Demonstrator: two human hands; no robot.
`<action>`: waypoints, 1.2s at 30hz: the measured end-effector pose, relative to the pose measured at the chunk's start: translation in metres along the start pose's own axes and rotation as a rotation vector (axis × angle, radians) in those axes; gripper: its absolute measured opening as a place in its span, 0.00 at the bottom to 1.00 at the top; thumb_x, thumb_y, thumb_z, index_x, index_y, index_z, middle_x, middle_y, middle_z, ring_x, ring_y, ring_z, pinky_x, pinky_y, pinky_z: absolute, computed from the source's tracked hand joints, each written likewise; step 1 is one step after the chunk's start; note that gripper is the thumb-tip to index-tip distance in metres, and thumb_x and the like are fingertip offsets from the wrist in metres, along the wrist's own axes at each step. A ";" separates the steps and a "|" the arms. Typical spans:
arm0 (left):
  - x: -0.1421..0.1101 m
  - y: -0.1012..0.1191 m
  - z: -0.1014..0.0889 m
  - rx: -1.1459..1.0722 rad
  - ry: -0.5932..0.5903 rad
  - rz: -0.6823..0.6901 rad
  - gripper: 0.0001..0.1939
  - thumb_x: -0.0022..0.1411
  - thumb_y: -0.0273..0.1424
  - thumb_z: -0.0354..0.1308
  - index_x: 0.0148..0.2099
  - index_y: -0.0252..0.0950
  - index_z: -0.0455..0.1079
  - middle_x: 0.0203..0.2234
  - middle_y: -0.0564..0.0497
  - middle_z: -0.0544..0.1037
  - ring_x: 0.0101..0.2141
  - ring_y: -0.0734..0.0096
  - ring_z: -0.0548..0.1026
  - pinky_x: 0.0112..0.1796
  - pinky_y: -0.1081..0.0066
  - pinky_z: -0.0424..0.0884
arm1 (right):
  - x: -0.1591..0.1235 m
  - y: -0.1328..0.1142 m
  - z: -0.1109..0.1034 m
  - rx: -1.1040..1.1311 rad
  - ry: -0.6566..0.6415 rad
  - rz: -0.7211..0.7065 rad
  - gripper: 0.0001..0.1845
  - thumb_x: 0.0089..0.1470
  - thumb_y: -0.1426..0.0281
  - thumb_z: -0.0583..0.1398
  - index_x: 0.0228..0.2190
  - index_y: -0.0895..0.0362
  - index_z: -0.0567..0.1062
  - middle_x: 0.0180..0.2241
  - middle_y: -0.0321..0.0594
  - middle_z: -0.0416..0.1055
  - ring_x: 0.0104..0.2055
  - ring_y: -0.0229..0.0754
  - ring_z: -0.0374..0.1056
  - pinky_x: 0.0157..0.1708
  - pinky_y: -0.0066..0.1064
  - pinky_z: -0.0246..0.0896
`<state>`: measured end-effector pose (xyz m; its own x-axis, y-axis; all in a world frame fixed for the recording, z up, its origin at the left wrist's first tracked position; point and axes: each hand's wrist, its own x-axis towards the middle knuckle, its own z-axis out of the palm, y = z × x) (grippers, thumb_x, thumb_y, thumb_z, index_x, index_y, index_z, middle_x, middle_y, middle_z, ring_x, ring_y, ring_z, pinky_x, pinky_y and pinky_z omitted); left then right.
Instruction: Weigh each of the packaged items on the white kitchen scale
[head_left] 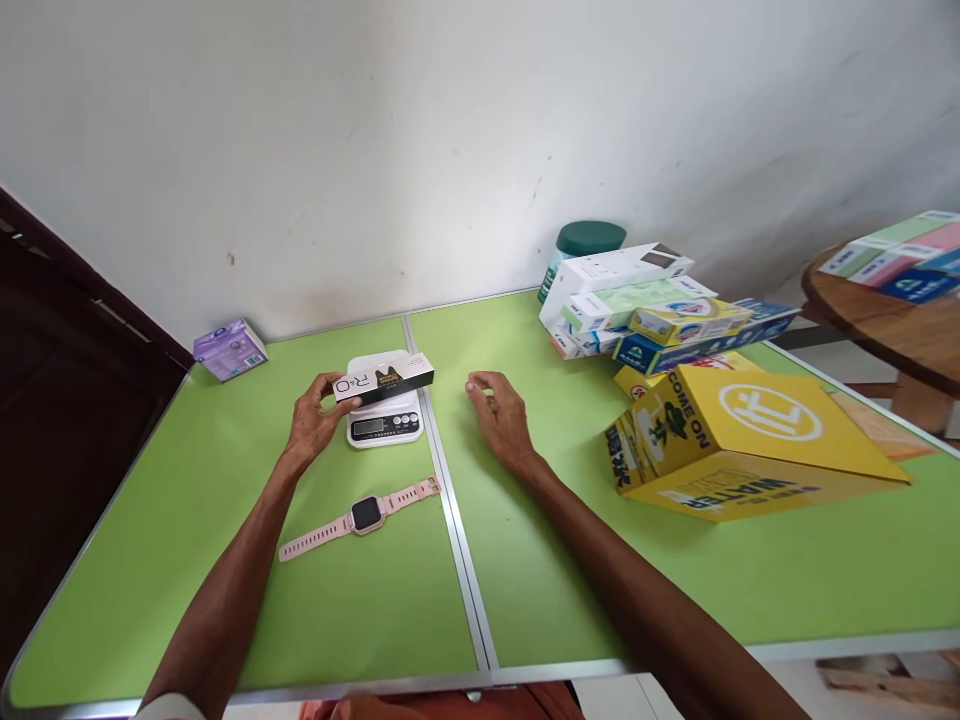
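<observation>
My left hand (315, 418) grips the left end of a slim black-and-white box (386, 377), thumb in front and fingers behind. This box is over the weighing plate of a white digital kitchen scale (385, 428); whether it rests on the plate I cannot tell. The scale's small display shows no digits that I can read. My right hand (501, 415) is over the green table to the right of the scale, its fingers curled loosely with a gap to the thumb and nothing held. Nearer to me lies a pink-strapped smartwatch (367, 514), stretched out flat.
A purple box (230, 350) sits at the table's back left corner. On the right are a large yellow carton (750, 430), a stack of small boxes (637, 305) and a green-lidded jar (591, 238). A metal seam (450, 490) crosses the green table (555, 590). Beyond stands a round wooden stool (847, 300) holding boxes.
</observation>
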<state>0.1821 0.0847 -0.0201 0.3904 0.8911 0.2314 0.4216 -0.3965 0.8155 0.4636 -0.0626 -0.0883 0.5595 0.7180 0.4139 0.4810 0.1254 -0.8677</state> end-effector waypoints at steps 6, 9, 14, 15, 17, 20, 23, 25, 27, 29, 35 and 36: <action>0.004 -0.019 0.003 -0.027 -0.011 -0.020 0.29 0.56 0.50 0.73 0.56 0.43 0.78 0.55 0.45 0.86 0.61 0.45 0.80 0.66 0.44 0.73 | 0.004 -0.012 0.048 0.109 -0.056 0.023 0.34 0.71 0.40 0.52 0.53 0.54 0.79 0.55 0.55 0.80 0.58 0.58 0.76 0.52 0.51 0.77; 0.001 -0.028 0.006 -0.043 -0.003 -0.017 0.35 0.57 0.52 0.73 0.62 0.42 0.76 0.61 0.42 0.83 0.65 0.44 0.77 0.70 0.41 0.68 | 0.003 -0.016 0.060 0.145 -0.069 0.043 0.38 0.72 0.38 0.51 0.59 0.54 0.78 0.59 0.56 0.79 0.60 0.58 0.75 0.55 0.50 0.77; -0.013 -0.036 0.018 -0.186 0.039 -0.051 0.51 0.63 0.64 0.65 0.77 0.41 0.60 0.74 0.34 0.69 0.73 0.40 0.68 0.73 0.41 0.64 | -0.002 -0.023 0.063 0.178 -0.097 0.041 0.37 0.74 0.40 0.50 0.63 0.53 0.78 0.60 0.54 0.78 0.63 0.57 0.74 0.61 0.51 0.74; -0.016 -0.036 0.021 -0.207 0.048 -0.061 0.52 0.65 0.67 0.61 0.78 0.40 0.58 0.74 0.33 0.69 0.74 0.40 0.67 0.73 0.42 0.64 | -0.003 -0.024 0.062 0.183 -0.096 0.042 0.37 0.74 0.40 0.50 0.63 0.53 0.78 0.60 0.54 0.78 0.63 0.57 0.74 0.62 0.52 0.73; -0.021 -0.036 0.027 -0.219 0.065 -0.074 0.55 0.66 0.71 0.54 0.79 0.38 0.56 0.74 0.32 0.69 0.75 0.39 0.66 0.74 0.42 0.64 | -0.006 -0.026 0.060 0.186 -0.098 0.046 0.37 0.74 0.40 0.50 0.63 0.53 0.78 0.60 0.54 0.78 0.63 0.58 0.74 0.62 0.53 0.72; -0.024 -0.036 0.032 -0.200 0.098 -0.077 0.57 0.65 0.75 0.50 0.79 0.38 0.58 0.75 0.33 0.68 0.75 0.39 0.65 0.74 0.43 0.63 | -0.009 -0.026 0.058 0.180 -0.111 0.047 0.38 0.73 0.40 0.51 0.64 0.54 0.78 0.60 0.55 0.78 0.63 0.59 0.74 0.62 0.53 0.72; -0.025 -0.038 0.033 -0.215 0.127 -0.084 0.56 0.66 0.75 0.46 0.78 0.40 0.59 0.75 0.34 0.68 0.76 0.41 0.65 0.75 0.44 0.61 | -0.010 -0.026 0.056 0.172 -0.119 0.037 0.38 0.73 0.39 0.50 0.63 0.53 0.78 0.60 0.54 0.78 0.63 0.58 0.74 0.62 0.53 0.73; -0.026 -0.040 0.033 -0.226 0.130 -0.087 0.56 0.67 0.75 0.45 0.79 0.40 0.59 0.75 0.34 0.69 0.75 0.42 0.66 0.75 0.44 0.61 | -0.010 -0.026 0.056 0.171 -0.117 0.036 0.39 0.73 0.38 0.50 0.62 0.53 0.79 0.60 0.54 0.78 0.62 0.59 0.74 0.61 0.53 0.73; -0.026 -0.041 0.033 -0.230 0.128 -0.087 0.56 0.66 0.75 0.44 0.79 0.39 0.58 0.74 0.33 0.70 0.75 0.41 0.67 0.75 0.43 0.62 | -0.010 -0.027 0.056 0.175 -0.114 0.045 0.40 0.72 0.37 0.51 0.61 0.54 0.79 0.59 0.55 0.78 0.61 0.59 0.74 0.60 0.54 0.74; -0.026 -0.041 0.034 -0.235 0.126 -0.081 0.57 0.66 0.75 0.44 0.79 0.38 0.58 0.73 0.33 0.70 0.74 0.41 0.68 0.74 0.44 0.63 | -0.010 -0.026 0.056 0.178 -0.109 0.053 0.40 0.72 0.37 0.51 0.61 0.54 0.80 0.58 0.55 0.79 0.60 0.59 0.75 0.59 0.54 0.74; -0.026 -0.041 0.034 -0.199 0.132 -0.056 0.54 0.68 0.74 0.44 0.78 0.40 0.60 0.75 0.35 0.68 0.75 0.42 0.66 0.76 0.45 0.60 | -0.009 -0.024 0.056 0.177 -0.106 0.055 0.39 0.72 0.38 0.52 0.60 0.53 0.80 0.57 0.53 0.80 0.57 0.58 0.77 0.56 0.52 0.76; -0.027 -0.041 0.034 -0.190 0.132 -0.053 0.53 0.68 0.73 0.44 0.78 0.40 0.60 0.76 0.35 0.67 0.76 0.43 0.65 0.76 0.45 0.60 | -0.009 -0.024 0.056 0.174 -0.108 0.055 0.38 0.72 0.38 0.52 0.60 0.54 0.79 0.57 0.53 0.80 0.56 0.58 0.77 0.56 0.52 0.76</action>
<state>0.1819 0.0699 -0.0776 0.2560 0.9358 0.2424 0.2720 -0.3104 0.9109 0.4091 -0.0340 -0.0868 0.5016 0.7953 0.3404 0.3220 0.1936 -0.9267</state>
